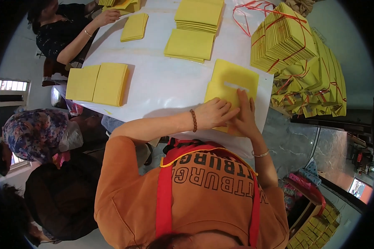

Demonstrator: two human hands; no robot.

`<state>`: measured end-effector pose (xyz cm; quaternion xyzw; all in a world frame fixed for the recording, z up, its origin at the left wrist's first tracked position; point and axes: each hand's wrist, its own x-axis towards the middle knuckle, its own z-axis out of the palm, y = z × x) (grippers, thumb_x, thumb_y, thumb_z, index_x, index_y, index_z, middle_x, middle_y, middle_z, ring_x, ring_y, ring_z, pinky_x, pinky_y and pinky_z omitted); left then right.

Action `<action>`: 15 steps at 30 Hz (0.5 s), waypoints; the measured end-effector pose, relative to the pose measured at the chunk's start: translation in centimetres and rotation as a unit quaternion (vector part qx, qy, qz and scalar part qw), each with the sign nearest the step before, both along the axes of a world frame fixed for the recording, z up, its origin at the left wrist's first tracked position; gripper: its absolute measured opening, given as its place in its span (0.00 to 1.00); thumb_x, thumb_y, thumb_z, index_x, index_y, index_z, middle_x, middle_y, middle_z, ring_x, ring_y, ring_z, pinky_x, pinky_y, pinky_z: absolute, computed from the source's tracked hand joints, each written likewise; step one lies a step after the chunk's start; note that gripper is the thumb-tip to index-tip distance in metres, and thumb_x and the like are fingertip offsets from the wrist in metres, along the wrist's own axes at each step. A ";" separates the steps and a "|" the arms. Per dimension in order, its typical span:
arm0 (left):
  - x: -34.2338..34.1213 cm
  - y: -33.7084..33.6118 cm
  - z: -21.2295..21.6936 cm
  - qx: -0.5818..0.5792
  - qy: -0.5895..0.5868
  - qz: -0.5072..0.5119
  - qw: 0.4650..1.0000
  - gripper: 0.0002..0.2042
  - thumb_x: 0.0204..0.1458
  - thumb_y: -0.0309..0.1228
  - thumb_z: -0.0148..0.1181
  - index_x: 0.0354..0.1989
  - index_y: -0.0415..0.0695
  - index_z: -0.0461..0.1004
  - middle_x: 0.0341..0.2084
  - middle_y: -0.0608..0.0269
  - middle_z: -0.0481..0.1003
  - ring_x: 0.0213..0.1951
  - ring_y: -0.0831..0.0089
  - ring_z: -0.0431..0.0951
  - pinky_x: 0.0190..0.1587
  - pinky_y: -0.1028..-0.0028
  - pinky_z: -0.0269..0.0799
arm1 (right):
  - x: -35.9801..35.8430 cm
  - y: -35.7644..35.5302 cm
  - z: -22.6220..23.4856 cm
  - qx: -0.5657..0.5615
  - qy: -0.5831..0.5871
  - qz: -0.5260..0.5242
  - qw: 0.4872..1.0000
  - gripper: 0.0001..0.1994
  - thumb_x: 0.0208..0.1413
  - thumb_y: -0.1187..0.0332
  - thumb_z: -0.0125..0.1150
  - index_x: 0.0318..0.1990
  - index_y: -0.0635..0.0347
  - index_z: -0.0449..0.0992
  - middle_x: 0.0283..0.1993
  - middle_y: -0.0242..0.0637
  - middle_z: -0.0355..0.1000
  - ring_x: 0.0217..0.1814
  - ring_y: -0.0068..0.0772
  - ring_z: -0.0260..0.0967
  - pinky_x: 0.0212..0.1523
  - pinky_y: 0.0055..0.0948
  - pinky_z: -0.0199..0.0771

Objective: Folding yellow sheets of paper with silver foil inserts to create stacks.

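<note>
A flat yellow paper piece (228,72), perhaps an envelope, lies at the table's near right corner, with a pale strip (236,86) across it. My left hand (214,113), with a beaded bracelet at the wrist, rests over its near part. Its fingers are curled together toward my right hand, and what they hold, if anything, is hidden. My right hand (246,117) lies on the same paper, two fingers stretched out toward the pale strip. The fingertips of the two hands almost meet. Below them, a bit of yellow paper reaches the table edge.
On the white table (153,87) stand yellow stacks at the left (97,84) and the back (191,43). Bundles tied with red string (284,39) rise at the right. Across the far left, a co-worker's hand (108,16) touches yellow pieces. Another person (35,135) is at the left.
</note>
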<state>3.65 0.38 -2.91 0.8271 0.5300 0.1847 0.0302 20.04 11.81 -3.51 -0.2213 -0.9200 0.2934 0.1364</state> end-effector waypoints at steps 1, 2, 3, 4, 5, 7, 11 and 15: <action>0.3 0.0 0.2 0.004 0.004 0.001 1.000 0.33 0.44 0.43 0.57 0.59 0.40 0.59 0.45 0.48 0.67 0.43 0.57 0.68 0.46 0.63 0.64 | 0.3 0.5 0.2 -0.116 0.042 0.000 0.992 0.33 0.51 0.69 0.53 0.66 0.57 0.48 0.67 0.49 0.47 0.70 0.45 0.41 0.66 0.42 0.40; 0.7 0.0 0.5 0.040 0.068 0.014 0.997 0.31 0.44 0.40 0.55 0.57 0.39 0.61 0.40 0.50 0.69 0.38 0.60 0.68 0.41 0.67 0.65 | 0.7 0.9 0.3 -0.113 0.045 0.001 0.993 0.33 0.51 0.69 0.53 0.66 0.57 0.48 0.67 0.49 0.47 0.70 0.45 0.41 0.66 0.42 0.40; 1.2 0.1 0.7 0.077 0.130 0.029 0.988 0.28 0.43 0.37 0.54 0.55 0.38 0.63 0.36 0.53 0.70 0.33 0.64 0.69 0.37 0.70 0.67 | 0.8 1.3 1.3 -0.319 0.165 -0.022 0.933 0.34 0.50 0.74 0.50 0.66 0.57 0.47 0.66 0.49 0.50 0.69 0.43 0.45 0.66 0.39 0.43; 1.8 0.3 0.5 0.080 0.132 0.031 0.987 0.28 0.43 0.37 0.54 0.55 0.38 0.63 0.36 0.53 0.70 0.33 0.64 0.69 0.37 0.70 0.67 | 1.0 1.6 1.9 -0.508 0.273 -0.041 0.816 0.34 0.49 0.79 0.48 0.66 0.57 0.45 0.64 0.49 0.53 0.68 0.41 0.48 0.65 0.37 0.46; 2.4 0.6 -0.1 0.080 0.144 0.052 0.985 0.27 0.43 0.36 0.53 0.54 0.38 0.65 0.33 0.55 0.71 0.32 0.66 0.69 0.35 0.71 0.66 | 1.1 2.0 2.1 -0.506 0.273 -0.038 0.817 0.34 0.49 0.79 0.48 0.66 0.57 0.45 0.64 0.49 0.53 0.68 0.41 0.48 0.65 0.37 0.46; 2.4 1.1 0.2 0.079 0.157 0.068 0.982 0.25 0.43 0.35 0.52 0.52 0.37 0.66 0.30 0.57 0.71 0.31 0.68 0.69 0.33 0.72 0.66 | 1.3 2.3 2.4 -0.430 0.289 -0.072 0.852 0.33 0.53 0.80 0.46 0.67 0.57 0.43 0.60 0.45 0.59 0.64 0.37 0.55 0.63 0.34 0.52; -1.6 2.7 3.4 0.002 0.006 0.020 1.000 0.22 0.42 0.29 0.53 0.50 0.41 0.69 0.29 0.61 0.71 0.32 0.65 0.71 0.34 0.72 0.67 | 1.5 1.7 3.1 -0.373 0.268 -0.115 0.881 0.31 0.57 0.77 0.46 0.67 0.58 0.41 0.58 0.44 0.62 0.61 0.35 0.58 0.60 0.33 0.56; -10.4 3.0 8.2 -0.011 -0.189 0.056 0.980 0.22 0.42 0.23 0.54 0.50 0.47 0.69 0.35 0.60 0.72 0.39 0.61 0.72 0.40 0.66 0.69 | 2.7 0.3 2.3 -0.258 0.287 -0.176 0.906 0.29 0.58 0.72 0.48 0.65 0.61 0.46 0.57 0.45 0.62 0.57 0.33 0.61 0.56 0.33 0.60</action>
